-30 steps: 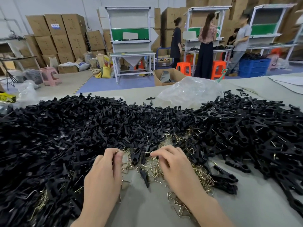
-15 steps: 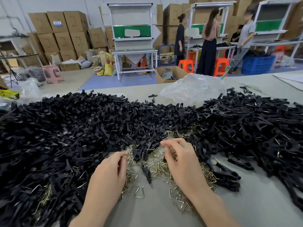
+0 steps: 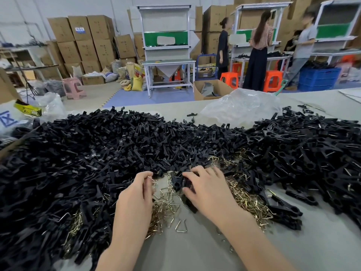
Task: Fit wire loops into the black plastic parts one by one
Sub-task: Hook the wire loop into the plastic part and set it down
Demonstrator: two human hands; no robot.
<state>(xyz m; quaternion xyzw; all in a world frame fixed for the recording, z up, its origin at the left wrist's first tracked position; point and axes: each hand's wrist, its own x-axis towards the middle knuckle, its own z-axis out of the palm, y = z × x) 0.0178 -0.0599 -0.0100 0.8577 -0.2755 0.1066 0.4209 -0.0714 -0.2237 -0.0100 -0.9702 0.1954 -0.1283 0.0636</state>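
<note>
We are pinching a thin, brass-coloured wire loop [image 3: 150,178] between the thumb and curled fingertips of our left grip [image 3: 136,196]. The loop is bent into a small open triangle. Our right grip [image 3: 210,190] is curling round a matte black plastic part [image 3: 178,182], an elongated moulded piece, just to the right of the left grip. The two grips are near each other but apart.

Below and between both grips, more shiny wire loops [image 3: 168,204] are lying tangled on the smooth grey-beige tabletop [image 3: 195,251]. A deep, jumbled heap of black parts [image 3: 97,153] is spreading to the left of, beyond and to the right of the grips. Well beyond the right grip, a crumpled clear plastic bag [image 3: 240,108] is resting on the tabletop.

Past it we are seeing a warehouse room with stacked cardboard boxes [image 3: 86,42], a white workbench [image 3: 168,61], orange stools [image 3: 229,79] and three standing people [image 3: 257,51]. Both forearms are reaching forward, backs of the hands up.
</note>
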